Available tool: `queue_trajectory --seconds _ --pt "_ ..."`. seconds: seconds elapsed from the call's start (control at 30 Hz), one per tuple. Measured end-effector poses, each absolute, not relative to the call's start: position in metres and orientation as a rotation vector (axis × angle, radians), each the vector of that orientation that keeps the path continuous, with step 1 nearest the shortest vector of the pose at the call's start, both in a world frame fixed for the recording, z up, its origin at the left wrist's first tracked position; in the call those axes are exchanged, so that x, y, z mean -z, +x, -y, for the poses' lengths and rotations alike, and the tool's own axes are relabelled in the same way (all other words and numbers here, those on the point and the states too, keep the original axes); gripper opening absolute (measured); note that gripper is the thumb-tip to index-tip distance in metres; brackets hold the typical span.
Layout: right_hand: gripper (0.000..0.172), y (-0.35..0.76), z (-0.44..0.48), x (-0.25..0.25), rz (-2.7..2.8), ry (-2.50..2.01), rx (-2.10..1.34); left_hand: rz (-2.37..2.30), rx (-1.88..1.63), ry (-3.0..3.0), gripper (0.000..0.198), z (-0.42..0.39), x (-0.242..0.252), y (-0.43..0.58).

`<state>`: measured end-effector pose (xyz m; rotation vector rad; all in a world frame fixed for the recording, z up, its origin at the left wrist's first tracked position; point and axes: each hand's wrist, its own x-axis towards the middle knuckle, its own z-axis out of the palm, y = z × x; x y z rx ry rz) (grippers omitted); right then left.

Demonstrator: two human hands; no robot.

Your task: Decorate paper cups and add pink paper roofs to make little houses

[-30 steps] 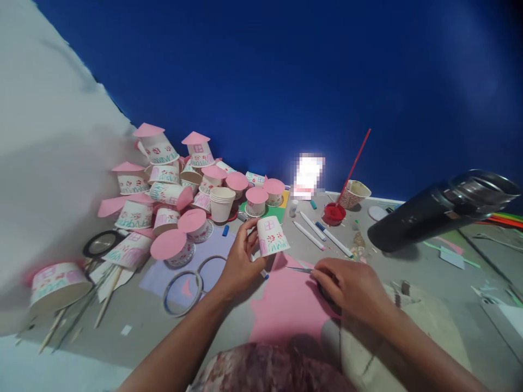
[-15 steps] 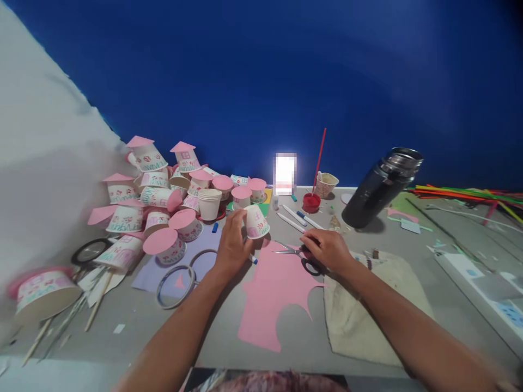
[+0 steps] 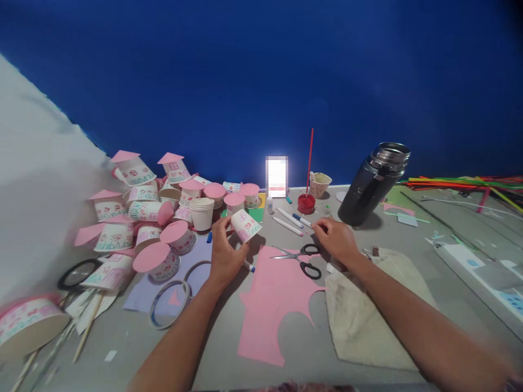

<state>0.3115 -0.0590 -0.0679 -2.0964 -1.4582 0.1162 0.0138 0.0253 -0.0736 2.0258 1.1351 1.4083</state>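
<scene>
My left hand (image 3: 229,247) is closed around a white paper cup (image 3: 246,226) drawn with a pink window, a door and red flowers, tilted on its side. The blue end of a marker (image 3: 250,267) shows below this hand; whether it is held or lies on the table cannot be told. My right hand (image 3: 335,239) has its fingers pinched at the end of a blue-and-white marker (image 3: 302,220) on the table. Just left of and below it, open black-handled scissors (image 3: 292,255) lie over cut pink paper (image 3: 272,305).
Decorated cups with pink paper roofs (image 3: 143,209) pile up at left, near tape rings (image 3: 169,305). Behind are a plain cup stack (image 3: 201,213), a red pot (image 3: 306,203) and a black flask (image 3: 373,185). A beige cloth (image 3: 371,326) lies under my right forearm.
My left hand has turned the cup, so its drawn door now shows. My right hand has drawn away from the scissors to the blue-and-white marker. The view has shifted slightly.
</scene>
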Motion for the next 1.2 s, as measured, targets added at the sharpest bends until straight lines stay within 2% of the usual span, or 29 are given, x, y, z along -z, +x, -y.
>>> queue_trajectory --seconds 0.5,0.73,1.1,1.2 --pt "0.038 0.328 0.058 0.083 1.354 -2.070 -0.156 -0.754 -1.110 1.099 0.076 -0.012 0.057 0.022" --pt "0.038 0.326 0.061 0.083 1.403 -2.028 -0.148 -0.627 -0.849 0.640 0.083 -0.006 0.048 0.016" --pt "0.040 0.326 0.065 0.086 1.411 -2.055 -0.075 -0.369 -0.656 0.312 0.082 0.002 0.064 0.007" --pt "0.041 0.325 0.066 0.084 1.397 -2.059 -0.094 -0.405 -0.620 0.196 0.069 0.001 0.063 0.009"
